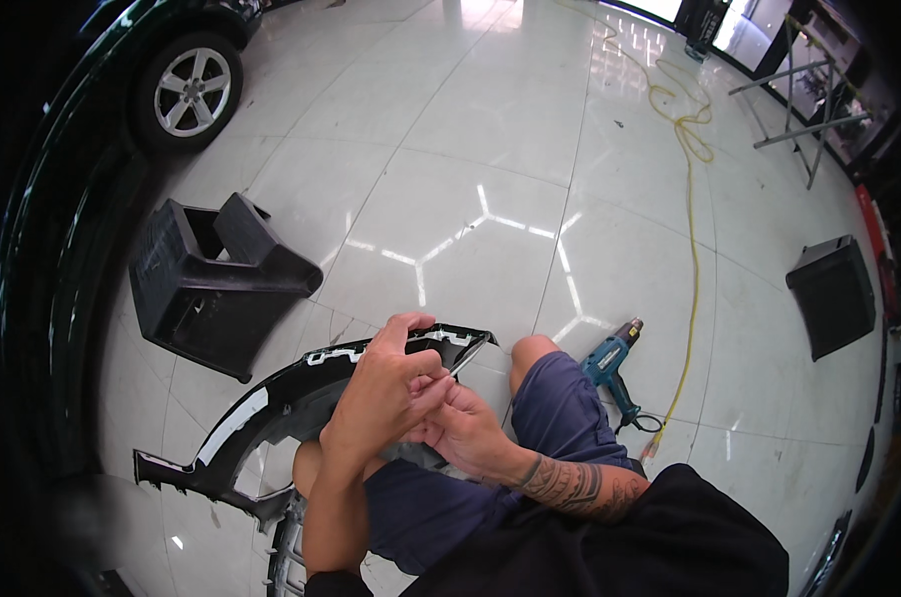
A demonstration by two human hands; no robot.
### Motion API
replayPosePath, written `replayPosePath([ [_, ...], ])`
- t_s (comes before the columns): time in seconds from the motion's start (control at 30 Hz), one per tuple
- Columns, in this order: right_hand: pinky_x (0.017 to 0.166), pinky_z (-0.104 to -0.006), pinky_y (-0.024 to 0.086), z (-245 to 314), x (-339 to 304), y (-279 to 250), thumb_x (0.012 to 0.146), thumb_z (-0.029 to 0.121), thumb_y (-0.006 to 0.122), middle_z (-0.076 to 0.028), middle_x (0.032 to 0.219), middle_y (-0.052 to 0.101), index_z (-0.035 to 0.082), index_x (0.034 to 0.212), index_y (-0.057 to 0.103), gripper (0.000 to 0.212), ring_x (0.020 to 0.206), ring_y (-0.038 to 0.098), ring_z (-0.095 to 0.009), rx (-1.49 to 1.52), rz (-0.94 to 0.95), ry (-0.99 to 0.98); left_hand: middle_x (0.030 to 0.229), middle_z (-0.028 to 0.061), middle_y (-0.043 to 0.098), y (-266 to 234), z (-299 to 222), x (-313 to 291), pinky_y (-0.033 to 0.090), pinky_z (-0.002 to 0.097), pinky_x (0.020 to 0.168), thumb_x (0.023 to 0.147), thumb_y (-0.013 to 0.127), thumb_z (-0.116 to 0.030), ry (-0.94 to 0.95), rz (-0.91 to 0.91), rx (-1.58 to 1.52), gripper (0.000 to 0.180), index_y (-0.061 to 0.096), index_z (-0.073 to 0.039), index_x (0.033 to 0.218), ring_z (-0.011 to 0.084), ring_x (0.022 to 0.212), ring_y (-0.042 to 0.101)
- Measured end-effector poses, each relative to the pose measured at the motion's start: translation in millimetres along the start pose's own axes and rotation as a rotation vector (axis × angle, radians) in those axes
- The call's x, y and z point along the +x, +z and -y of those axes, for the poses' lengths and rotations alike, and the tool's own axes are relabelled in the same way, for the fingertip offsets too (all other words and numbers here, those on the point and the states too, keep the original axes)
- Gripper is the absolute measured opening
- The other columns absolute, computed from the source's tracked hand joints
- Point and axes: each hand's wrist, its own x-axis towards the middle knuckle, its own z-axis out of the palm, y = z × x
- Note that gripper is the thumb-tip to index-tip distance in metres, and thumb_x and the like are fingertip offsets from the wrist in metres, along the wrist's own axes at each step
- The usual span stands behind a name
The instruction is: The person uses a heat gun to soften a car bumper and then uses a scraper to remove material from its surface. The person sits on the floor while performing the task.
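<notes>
Left hand (391, 388) and right hand (465, 428) meet at lower centre, fingertips bunched at the near end of a thin pale strip (470, 359). Can't tell which one grips it. Panel (279, 403), black and curved, arcs from lower left to centre, partly behind left hand. Heat gun (611, 370) on floor (629, 269), right of the knee, near yellow cord (695, 269). Wheel (192, 92) upper left.
</notes>
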Motion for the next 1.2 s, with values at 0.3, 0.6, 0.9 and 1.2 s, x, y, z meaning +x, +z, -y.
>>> replayPosePath([
  [0.3, 0.101, -0.0395, 0.051, -46.7, -5.4, 0.4, 0.108, 0.02, 0.041, -0.015, 0.122, 0.06, 0.002, 0.125, 0.049, 0.027, 0.115, 0.062, -0.025, 0.025, -0.009, 0.22, 0.134, 0.0306, 0.053, -12.6, 17.4, -9.5, 0.039, 0.0503, 0.11, 0.075, 0.078, -0.02, 0.012, 0.176, 0.266, 0.018, 0.068, -0.005, 0.075, 0.0469, 0.117, 0.056],
  [0.6, 0.073, -0.0261, 0.046, -16.0, -83.8, -54.9, 0.109, 0.022, 0.038, -0.003, 0.089, 0.054, 0.002, 0.118, 0.048, 0.024, 0.08, 0.054, -0.011, -0.703, -0.193, 0.112, 0.111, 0.0165, 0.069, -13.6, 3.5, 10.5, 0.051, 0.0404, 0.086, 0.088, 0.069, -0.015, 0.046, 0.056, 0.079, 0.039, 0.06, -0.005, 0.125, 0.0388, 0.097, 0.065],
  [0.9, 0.054, -0.0252, 0.036, 72.6, -37.3, -45.4, 0.094, 0.006, 0.056, 0.002, 0.072, 0.041, 0.001, 0.119, 0.049, 0.026, 0.061, 0.038, -0.007, -1.128, -0.341, -0.551, 0.099, 0.0126, 0.069, 24.9, 6.5, 32.2, 0.053, 0.0339, 0.075, 0.082, 0.074, -0.006, 0.153, -0.04, 0.008, 0.022, 0.071, -0.002, 0.104, 0.0286, 0.085, 0.068],
  [1.2, 0.051, -0.0309, 0.04, 90.9, -3.5, -17.1, 0.078, 0.001, 0.069, -0.008, 0.066, 0.053, 0.003, 0.1, 0.06, 0.023, 0.054, 0.052, -0.02, -1.632, -0.379, -0.704, 0.098, 0.0124, 0.069, 43.0, 14.3, 31.3, 0.053, 0.032, 0.072, 0.078, 0.07, 0.002, 0.183, -0.167, 0.014, 0.023, 0.072, -0.002, 0.1, 0.0268, 0.084, 0.069],
])
